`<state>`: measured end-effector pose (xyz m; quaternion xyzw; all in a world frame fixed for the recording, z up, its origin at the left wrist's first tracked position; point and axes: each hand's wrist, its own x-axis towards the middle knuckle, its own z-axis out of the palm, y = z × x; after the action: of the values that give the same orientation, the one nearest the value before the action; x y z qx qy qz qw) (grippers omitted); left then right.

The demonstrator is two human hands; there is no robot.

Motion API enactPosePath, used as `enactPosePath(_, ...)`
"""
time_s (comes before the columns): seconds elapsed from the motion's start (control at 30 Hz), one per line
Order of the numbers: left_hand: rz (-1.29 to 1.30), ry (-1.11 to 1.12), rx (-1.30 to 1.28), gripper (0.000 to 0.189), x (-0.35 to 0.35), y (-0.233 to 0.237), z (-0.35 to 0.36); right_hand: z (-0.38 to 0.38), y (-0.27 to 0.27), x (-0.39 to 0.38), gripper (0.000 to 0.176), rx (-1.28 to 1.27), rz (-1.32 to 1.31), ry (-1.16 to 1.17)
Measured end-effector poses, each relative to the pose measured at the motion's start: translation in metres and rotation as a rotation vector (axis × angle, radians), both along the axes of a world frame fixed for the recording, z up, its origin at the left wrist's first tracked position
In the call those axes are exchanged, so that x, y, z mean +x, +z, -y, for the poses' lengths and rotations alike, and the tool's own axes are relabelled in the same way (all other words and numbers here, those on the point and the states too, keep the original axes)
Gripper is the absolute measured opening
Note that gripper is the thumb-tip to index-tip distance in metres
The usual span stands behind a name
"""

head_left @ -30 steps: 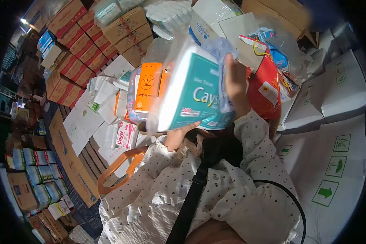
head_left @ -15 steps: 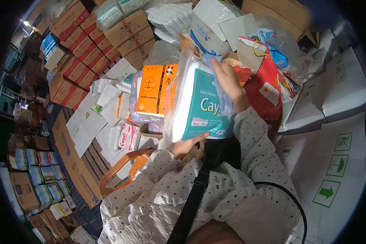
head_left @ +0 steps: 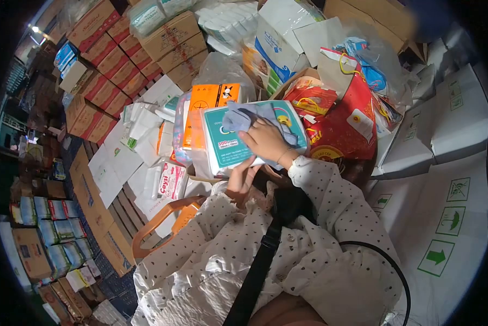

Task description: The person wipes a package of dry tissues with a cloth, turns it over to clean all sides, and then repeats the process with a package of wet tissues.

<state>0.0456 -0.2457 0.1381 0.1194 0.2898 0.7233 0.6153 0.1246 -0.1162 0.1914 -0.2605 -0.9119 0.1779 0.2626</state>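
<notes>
A white and teal wet tissue pack (head_left: 230, 155) lies tilted in front of me. My right hand (head_left: 268, 140) presses a bluish-grey cloth (head_left: 237, 117) on its upper face, and part of the cloth shows beyond the fingers. At the pack's lower edge, my left hand (head_left: 242, 178) grips it with fingers and thumb. Behind the pack stands an orange package (head_left: 198, 108). A smaller pink and white pack (head_left: 172, 182) lies to the left.
Red bags (head_left: 350, 122) stand at the right, beside large white cartons (head_left: 445, 201). Stacked brown and red boxes (head_left: 105, 60) fill the upper left. An orange chair arm (head_left: 154, 223) curves near my left sleeve.
The tissue pack has tipped from upright to flatter and lower. My right hand has moved left and down with the cloth, across the pack's face. My left hand has stayed at the lower edge.
</notes>
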Motion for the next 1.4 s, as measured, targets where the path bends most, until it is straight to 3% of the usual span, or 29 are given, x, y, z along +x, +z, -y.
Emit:
enactPosePath(0.13,0.055,0.019,0.112,0.048,-0.008,-0.012,0.006,-0.032,-0.047,0.029,0.046,0.107,0.013,-0.088)
enactPosePath(0.2,0.1,0.034,0.163,0.064,-0.012,-0.004,0.014,-0.051,-0.06,0.051,0.048,0.199,0.007,-0.12)
enactPosePath(0.27,0.042,0.018,0.112,0.07,-0.012,-0.003,0.02,-0.067,-0.074,0.07,0.047,-0.225,0.057,-0.32)
enactPosePath(0.4,-0.163,-0.043,-0.016,0.082,-0.014,-0.011,0.023,-0.086,-0.09,0.05,0.044,-0.072,-0.085,-0.299)
enactPosePath(0.53,-0.413,-0.145,0.006,0.097,-0.01,-0.032,0.026,-0.063,-0.043,0.0,0.041,-0.085,-0.168,-0.178)
enactPosePath(0.57,-0.413,-0.145,0.004,0.097,-0.013,-0.034,0.026,-0.056,-0.032,-0.008,0.039,-0.123,-0.075,-0.121)
enactPosePath(0.63,-0.351,-0.387,0.013,0.113,-0.024,-0.038,0.029,-0.041,-0.011,-0.017,0.036,-0.16,0.02,-0.064)
enactPosePath(0.7,-0.324,-0.415,0.079,0.107,-0.033,-0.039,0.031,-0.018,0.004,-0.017,0.032,-0.154,0.107,0.135)
enactPosePath(0.77,-0.268,-0.473,0.214,0.096,-0.046,-0.04,0.036,0.008,0.019,-0.008,0.035,-0.222,-0.013,0.303)
enactPosePath(0.8,-0.313,-0.64,0.152,0.096,-0.064,-0.062,0.043,0.015,0.009,-0.009,0.041,-0.077,-0.146,0.361)
enactPosePath(0.9,-0.475,-0.75,-0.008,0.091,-0.067,-0.036,0.06,0.031,0.013,0.005,0.049,-0.223,-0.228,0.417)
enactPosePath(0.93,-0.412,-0.635,-0.195,0.08,-0.058,-0.029,0.067,0.03,0.009,0.007,0.049,-0.226,-0.226,0.414)
enactPosePath(0.97,-0.41,-0.639,-0.196,0.08,-0.051,-0.016,0.068,0.029,0.003,0.009,0.049,-0.225,-0.179,0.411)
enactPosePath(1.03,-0.236,-0.301,-0.187,0.073,-0.041,0.006,0.066,0.026,-0.008,0.012,0.05,-0.217,-0.143,0.405)
enactPosePath(1.17,-0.117,0.012,-0.262,0.066,-0.053,-0.014,0.065,0.016,-0.02,0.012,0.05,-0.037,0.057,0.437)
enactPosePath(1.33,-0.074,0.007,-0.098,0.068,-0.08,-0.021,0.074,-0.001,-0.018,0.033,0.055,-0.01,0.079,0.389)
enactPosePath(1.4,-0.018,-0.078,-0.16,0.068,-0.1,-0.015,0.081,-0.015,-0.021,0.046,0.056,0.013,0.075,0.35)
